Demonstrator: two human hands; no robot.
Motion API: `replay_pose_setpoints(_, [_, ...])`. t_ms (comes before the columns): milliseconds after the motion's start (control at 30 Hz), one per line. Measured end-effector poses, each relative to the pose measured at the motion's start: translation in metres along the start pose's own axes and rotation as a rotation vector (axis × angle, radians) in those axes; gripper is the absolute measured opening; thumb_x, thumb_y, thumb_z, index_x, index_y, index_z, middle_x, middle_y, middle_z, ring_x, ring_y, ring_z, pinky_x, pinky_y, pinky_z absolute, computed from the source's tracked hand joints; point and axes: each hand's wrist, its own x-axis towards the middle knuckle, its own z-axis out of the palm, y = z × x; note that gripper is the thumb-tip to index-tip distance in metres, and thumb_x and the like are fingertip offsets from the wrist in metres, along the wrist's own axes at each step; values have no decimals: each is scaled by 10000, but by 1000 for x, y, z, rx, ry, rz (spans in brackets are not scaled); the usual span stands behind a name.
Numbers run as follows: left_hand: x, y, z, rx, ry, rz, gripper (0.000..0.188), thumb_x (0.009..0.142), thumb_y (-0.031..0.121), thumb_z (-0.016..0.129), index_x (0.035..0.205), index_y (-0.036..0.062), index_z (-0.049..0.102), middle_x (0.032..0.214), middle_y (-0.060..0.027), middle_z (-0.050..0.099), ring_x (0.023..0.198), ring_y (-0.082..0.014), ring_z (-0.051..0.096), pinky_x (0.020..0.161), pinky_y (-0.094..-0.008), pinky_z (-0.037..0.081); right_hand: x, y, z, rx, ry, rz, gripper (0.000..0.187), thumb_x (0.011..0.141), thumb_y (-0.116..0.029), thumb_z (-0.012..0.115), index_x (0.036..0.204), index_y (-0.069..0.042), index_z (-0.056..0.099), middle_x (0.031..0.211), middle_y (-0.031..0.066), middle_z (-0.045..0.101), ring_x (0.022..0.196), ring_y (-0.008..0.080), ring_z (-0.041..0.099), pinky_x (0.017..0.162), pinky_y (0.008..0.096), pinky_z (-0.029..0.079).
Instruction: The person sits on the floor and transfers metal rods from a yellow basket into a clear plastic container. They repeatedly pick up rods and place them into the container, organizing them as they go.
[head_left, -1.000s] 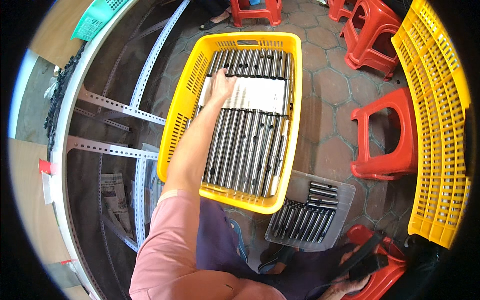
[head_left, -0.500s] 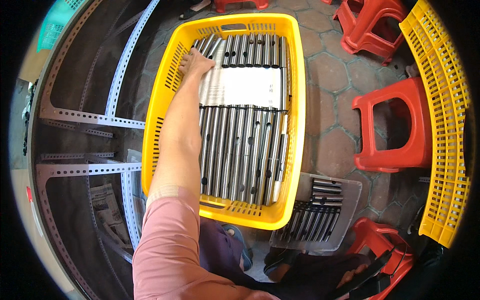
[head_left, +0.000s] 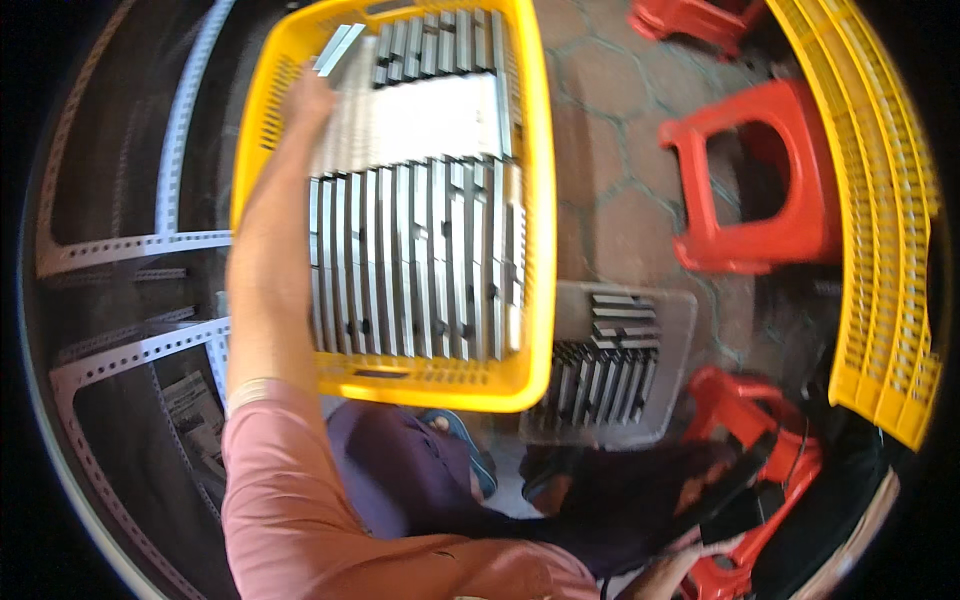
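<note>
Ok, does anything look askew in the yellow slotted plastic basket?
Yes: near its upper-left corner, silvery metal rods by the bare left hand slant, out of line with the straight row beside them.

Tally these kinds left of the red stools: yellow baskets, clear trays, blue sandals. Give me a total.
Yellow basket: 1
Clear tray: 1
Blue sandals: 2, one mostly hidden
Total: 4

Silvery tubes (head_left: 341, 49) slant in the far-left part of the yellow basket (head_left: 543, 200)
</note>
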Motion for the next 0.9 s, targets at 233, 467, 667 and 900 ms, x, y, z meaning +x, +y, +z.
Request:
replay_pose_setpoints(233, [-61,3,-36,-295,96,135,582,802,129,735,1332,20,521,1031,-149,680,842,-215,674,807,-396,569,12,-1,-11,67,-101,-21,699,843,-457,711,1409,-159,428,1063,192,598,821,278,623,550,375,496])
replay_pose_setpoints(467, [-274,97,-140,-417,-182,805,647,740,53,715,1355,62,515,1189,-185,640,998,-296,676,914,-396,548,26,0,-14,182,-37,27,801,727,-487,836,1343,-172,433,1115,176,595,891,272,633,579,346,531])
replay_pose_setpoints(667, [-430,154,-65,-323,-1052,937,627,705,-5,676,1303,8,487,1119,-259,626,1026,-410,654,885,-468,555,34,1,-25,305,-142,25,906,729,-482,835,1466,-160,417,1202,148,576,977,255,615,674,369,558])
replay_pose_setpoints(900, [-474,204,100,-93,-782,850,554,796,3,622,1320,129,490,1100,-195,630,1079,-402,621,881,-617,488,32,7,-39,412,-175,96,921,700,-497,849,1463,-174,447,1221,99,594,1008,243,606,633,360,534])
